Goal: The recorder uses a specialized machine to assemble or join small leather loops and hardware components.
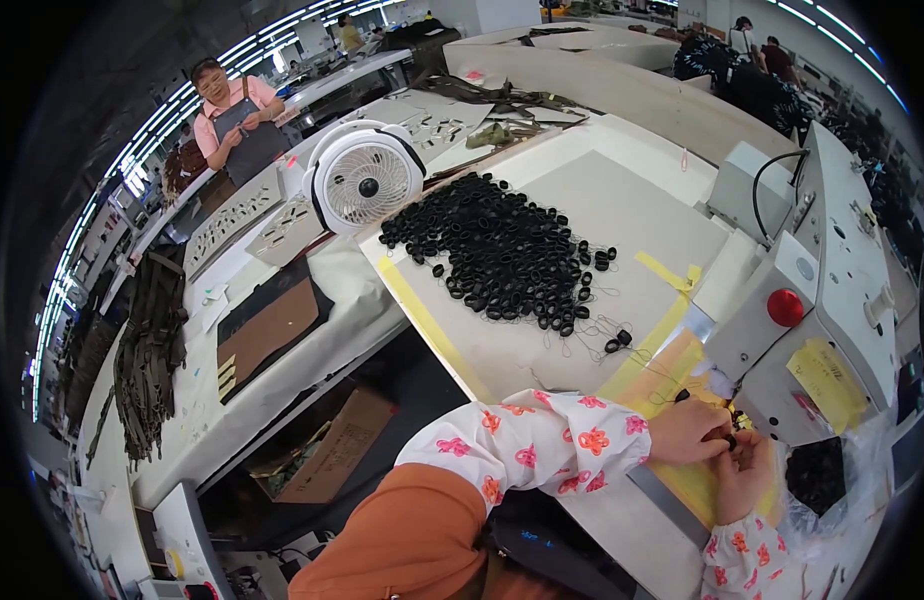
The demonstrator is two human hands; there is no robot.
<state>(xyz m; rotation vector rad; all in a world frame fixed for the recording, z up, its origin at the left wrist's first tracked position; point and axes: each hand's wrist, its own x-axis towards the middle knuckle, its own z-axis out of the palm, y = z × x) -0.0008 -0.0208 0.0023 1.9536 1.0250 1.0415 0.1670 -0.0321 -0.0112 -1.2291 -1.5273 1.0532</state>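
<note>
At the sewing machine (782, 310) on the right, my left hand (685, 432) and my right hand (744, 476) meet with fingers pinched together. Between the fingertips a small black loop (730, 441) shows, partly hidden by the fingers. Just beyond my left fingers, another black loop (682, 395) lies by the machine's brass-coloured parts (740, 418). A big heap of black loops (502, 245), with thin threads trailing from it, covers the middle of the pale work board (622, 200). Two or so stray loops (617, 342) sit on its near side, joined by thread.
Yellow tape (432, 325) edges the board. A white fan (368, 182) stands behind its left corner. A clear bag of black pieces (817, 478) is right of my hands. Dark straps (147, 360) hang at the left; a cardboard box (332, 450) sits below. A co-worker (240, 120) stands across.
</note>
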